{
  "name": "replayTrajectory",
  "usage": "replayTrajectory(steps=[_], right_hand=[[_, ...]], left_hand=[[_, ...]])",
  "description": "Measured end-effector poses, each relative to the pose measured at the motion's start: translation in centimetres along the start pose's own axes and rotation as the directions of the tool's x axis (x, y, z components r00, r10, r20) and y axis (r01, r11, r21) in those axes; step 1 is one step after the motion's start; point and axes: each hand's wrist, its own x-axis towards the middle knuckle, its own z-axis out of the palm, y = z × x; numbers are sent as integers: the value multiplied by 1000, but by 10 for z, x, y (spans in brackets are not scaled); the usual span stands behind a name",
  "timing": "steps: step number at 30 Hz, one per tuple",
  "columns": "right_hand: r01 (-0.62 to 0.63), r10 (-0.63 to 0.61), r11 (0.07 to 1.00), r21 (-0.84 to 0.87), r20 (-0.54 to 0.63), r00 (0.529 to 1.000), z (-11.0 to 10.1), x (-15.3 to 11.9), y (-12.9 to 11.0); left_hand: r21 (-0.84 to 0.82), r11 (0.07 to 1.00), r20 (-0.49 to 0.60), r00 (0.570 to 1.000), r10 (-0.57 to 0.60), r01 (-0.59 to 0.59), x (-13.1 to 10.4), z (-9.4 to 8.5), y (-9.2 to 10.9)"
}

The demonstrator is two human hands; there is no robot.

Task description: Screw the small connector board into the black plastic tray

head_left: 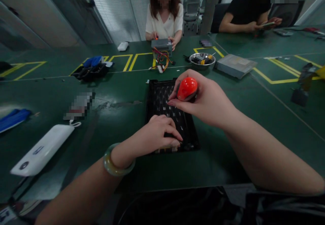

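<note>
A black shallow tray-like panel (194, 135) lies on the green table in front of me, its inner face dotted with small pale marks. My right hand (205, 99) is closed around the red-and-dark handle of a screwdriver (187, 88), held over the panel's right side. The handle's rounded end faces me, and the shaft and tip are hidden. Low over the panel's near end, my left hand (159, 133) has its fingers curled and thumb and index close together. Some small pale bits show beneath it; what it grips, if anything, cannot be made out.
Across the table a person handles a grey metal box (161, 44) with coloured cables (164, 61). Nearby are a metal bowl (202, 62) of parts, a flat grey case (236, 65) and a black tray (90, 72). A white power bank (43, 150) lies left. Another person sits far right.
</note>
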Motion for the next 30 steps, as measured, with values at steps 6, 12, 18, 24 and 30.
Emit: replayTrajectory(steps=[6, 12, 18, 24, 30], right_hand=[[-1, 4, 999, -49, 50, 999, -5, 1, -5], [20, -20, 1000, -9, 36, 999, -8, 1, -5], [-20, 19, 1000, 21, 19, 1000, -8, 1, -4], [-38, 38, 998, 46, -2, 999, -9, 0, -6], [-72, 74, 981, 180, -5, 997, -11, -1, -15]], left_hand=[[79, 996, 55, 997, -50, 45, 2, 5, 0], [108, 992, 72, 995, -71, 63, 3, 5, -1], [99, 993, 75, 994, -78, 70, 4, 7, -2], [117, 992, 36, 998, -55, 51, 2, 7, 5], [134, 989, 26, 997, -67, 63, 0, 6, 8]])
